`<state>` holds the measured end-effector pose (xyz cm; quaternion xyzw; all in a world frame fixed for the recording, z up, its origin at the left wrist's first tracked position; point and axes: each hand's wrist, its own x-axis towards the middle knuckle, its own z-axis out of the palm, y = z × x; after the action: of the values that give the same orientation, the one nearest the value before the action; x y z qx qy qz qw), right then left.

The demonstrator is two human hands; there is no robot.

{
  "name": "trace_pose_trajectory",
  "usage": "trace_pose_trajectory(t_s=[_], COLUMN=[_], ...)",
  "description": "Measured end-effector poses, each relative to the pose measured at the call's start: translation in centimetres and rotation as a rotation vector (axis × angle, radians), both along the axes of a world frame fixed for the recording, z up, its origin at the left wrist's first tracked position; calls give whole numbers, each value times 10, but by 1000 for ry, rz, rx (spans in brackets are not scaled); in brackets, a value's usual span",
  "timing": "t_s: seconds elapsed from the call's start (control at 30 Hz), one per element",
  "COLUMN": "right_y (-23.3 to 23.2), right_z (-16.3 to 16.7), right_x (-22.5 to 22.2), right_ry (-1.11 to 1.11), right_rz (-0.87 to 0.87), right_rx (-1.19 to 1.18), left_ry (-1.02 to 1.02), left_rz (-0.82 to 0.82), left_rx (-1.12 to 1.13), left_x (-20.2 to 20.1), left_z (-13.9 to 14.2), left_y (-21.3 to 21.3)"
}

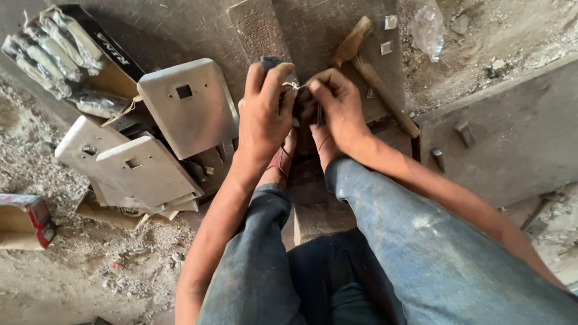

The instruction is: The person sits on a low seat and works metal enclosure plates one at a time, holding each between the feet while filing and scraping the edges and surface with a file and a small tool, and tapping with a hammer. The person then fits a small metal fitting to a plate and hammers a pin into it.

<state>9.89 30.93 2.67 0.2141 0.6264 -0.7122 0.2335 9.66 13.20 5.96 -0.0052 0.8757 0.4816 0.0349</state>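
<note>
Left hand (264, 111) clenched round dark object (271, 62), right hand (337, 102) pinching thin wire (293, 85) between them

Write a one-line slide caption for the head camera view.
Seated person's left hand and right hand grip a small dark object, metal plates stacked alongside.

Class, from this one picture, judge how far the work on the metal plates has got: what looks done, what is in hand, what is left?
Done, it seems: several plates with square holes lie stacked at the left. In hand: the left hand and right hand grip a small dark piece together; what it is cannot be told. Left: unclear; a hammer and small metal squares lie nearby.
</note>
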Motion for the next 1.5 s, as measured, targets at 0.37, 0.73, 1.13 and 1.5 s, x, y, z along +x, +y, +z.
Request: trace_pose_trajectory(t_s=[0.37,0.73,1.13,1.5], right_y=[3,-3,4,15], right_z=[-31,-37,-40,4], right_x=[-28,-38,-49,-59], right_ry=[267,376,426,683], right_rz=[193,285,423,703], right_rx=[364,480,462,857], left_ry=[216,198,229,252], left_rz=[93,-142,-356,-408], left_rx=[-70,-131,-356,-178], left_x=[-7,1,-23,-25], left_z=[-11,-11,-22,-35], left_y=[0,-4,-12,-25])
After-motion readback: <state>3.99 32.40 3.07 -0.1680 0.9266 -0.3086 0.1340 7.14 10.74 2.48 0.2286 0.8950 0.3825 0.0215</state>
